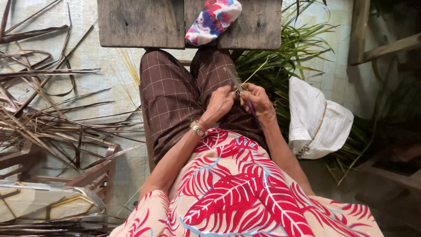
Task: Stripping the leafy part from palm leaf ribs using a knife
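Note:
Over my lap, my right hand (257,99) grips a knife (237,83) with a purple handle, blade pointing up and away. My left hand (221,102) is closed beside it, pinching a thin yellow-green leaf strip (256,71) against the blade. A gold watch sits on my left wrist. I am seated in brown checked trousers (173,98) and a red and pink leaf-print top.
A worn wooden bench (140,24) lies ahead with a flowered cloth (213,19) on it. Dry brown leaf strips (39,118) pile up at the left. Fresh green leaves (289,52) and a white sack (315,120) lie at the right.

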